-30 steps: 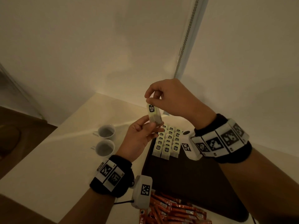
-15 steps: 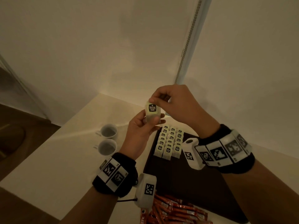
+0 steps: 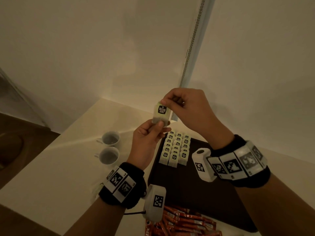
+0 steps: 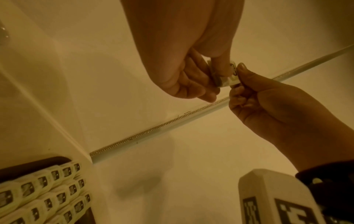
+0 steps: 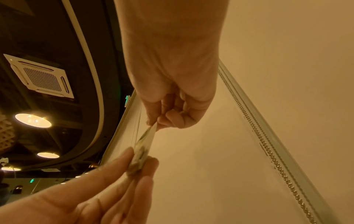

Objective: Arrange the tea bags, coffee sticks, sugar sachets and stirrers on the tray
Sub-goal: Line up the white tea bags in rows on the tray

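Pinched by both hands, the pale tea bag (image 3: pixel 161 114) shows a black label.

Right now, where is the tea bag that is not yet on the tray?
In the head view the tea bag is held up between both hands, above the rows of tea bags on the dark tray.

Head view looks down, wrist views upward, close

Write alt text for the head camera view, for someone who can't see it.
Both hands hold one tea bag above a dark tray: right hand pinches its top, left hand its bottom. Rows of tea bags fill the tray's far corner.
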`<action>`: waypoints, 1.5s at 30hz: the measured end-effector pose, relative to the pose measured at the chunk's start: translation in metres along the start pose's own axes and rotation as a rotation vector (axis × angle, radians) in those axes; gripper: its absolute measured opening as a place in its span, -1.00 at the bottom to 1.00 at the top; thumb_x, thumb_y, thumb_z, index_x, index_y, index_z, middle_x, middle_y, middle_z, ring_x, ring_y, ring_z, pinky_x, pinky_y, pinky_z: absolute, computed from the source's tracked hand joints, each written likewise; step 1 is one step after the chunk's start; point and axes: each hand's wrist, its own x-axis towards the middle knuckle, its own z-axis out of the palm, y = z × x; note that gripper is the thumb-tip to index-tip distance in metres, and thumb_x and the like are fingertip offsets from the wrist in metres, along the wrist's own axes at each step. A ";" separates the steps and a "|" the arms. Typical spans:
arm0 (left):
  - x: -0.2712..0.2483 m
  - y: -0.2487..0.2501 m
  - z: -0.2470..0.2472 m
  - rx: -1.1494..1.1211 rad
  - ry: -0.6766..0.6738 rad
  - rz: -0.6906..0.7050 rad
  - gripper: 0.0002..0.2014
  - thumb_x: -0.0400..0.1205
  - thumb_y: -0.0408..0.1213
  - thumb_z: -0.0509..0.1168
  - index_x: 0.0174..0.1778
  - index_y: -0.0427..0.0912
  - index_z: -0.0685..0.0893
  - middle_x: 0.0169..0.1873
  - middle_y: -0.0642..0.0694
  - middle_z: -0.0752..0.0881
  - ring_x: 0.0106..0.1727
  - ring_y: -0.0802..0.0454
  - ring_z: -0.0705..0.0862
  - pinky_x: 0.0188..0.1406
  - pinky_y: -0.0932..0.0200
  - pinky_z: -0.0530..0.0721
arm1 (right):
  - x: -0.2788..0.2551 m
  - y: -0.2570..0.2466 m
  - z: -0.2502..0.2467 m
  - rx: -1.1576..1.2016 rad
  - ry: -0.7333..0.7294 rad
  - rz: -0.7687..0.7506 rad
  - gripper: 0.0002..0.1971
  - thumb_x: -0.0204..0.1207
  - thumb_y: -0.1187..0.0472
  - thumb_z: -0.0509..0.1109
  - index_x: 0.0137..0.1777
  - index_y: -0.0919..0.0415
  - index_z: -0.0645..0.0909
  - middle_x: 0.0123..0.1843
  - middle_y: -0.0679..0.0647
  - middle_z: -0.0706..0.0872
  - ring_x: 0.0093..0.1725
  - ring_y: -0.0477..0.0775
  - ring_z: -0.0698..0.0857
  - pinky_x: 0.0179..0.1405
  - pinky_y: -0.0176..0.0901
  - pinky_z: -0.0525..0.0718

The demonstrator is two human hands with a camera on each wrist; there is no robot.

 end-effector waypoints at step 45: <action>-0.180 0.003 -0.249 0.698 0.525 -0.600 -0.80 0.72 -0.39 0.14 0.06 -0.22 0.68 -0.04 -0.29 0.76 -0.12 -0.25 0.70 -0.17 0.02 0.58 | -0.119 0.154 0.143 -0.080 -0.537 0.285 -0.86 0.50 0.17 0.43 0.03 0.17 0.65 -0.06 0.05 0.61 -0.10 -0.06 0.55 -0.04 -0.21 0.53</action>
